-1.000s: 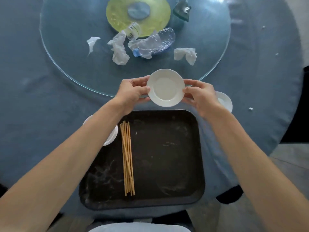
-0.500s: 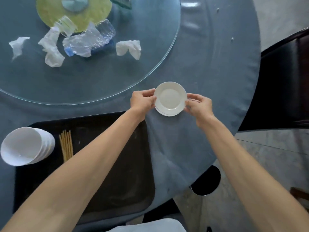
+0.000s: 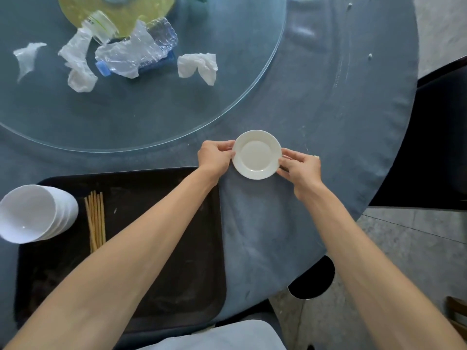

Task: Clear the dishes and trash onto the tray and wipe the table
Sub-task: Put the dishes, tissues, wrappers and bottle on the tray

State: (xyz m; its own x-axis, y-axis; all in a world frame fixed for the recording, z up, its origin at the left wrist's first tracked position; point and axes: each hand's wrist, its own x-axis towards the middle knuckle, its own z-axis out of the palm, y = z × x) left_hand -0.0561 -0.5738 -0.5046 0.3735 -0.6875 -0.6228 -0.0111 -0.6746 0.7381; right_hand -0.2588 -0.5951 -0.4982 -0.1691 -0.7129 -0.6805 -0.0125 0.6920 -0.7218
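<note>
Blue-clothed round table (image 3: 341, 122), grey tiled floor (image 3: 417, 248).

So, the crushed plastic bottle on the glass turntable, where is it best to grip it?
Probably across the flattened middle of the crushed bottle, coming from above. It lies on its side on the glass turntable, and the blue cap end is small.

One small white plate (image 3: 256, 154) is showing, with one stack of white bowls (image 3: 35, 213), one black tray (image 3: 161, 248), one bundle of chopsticks (image 3: 95, 218), two crushed plastic bottles (image 3: 136, 55) and three crumpled tissues (image 3: 198, 66); individual bowls and chopsticks are proving uncountable
</note>
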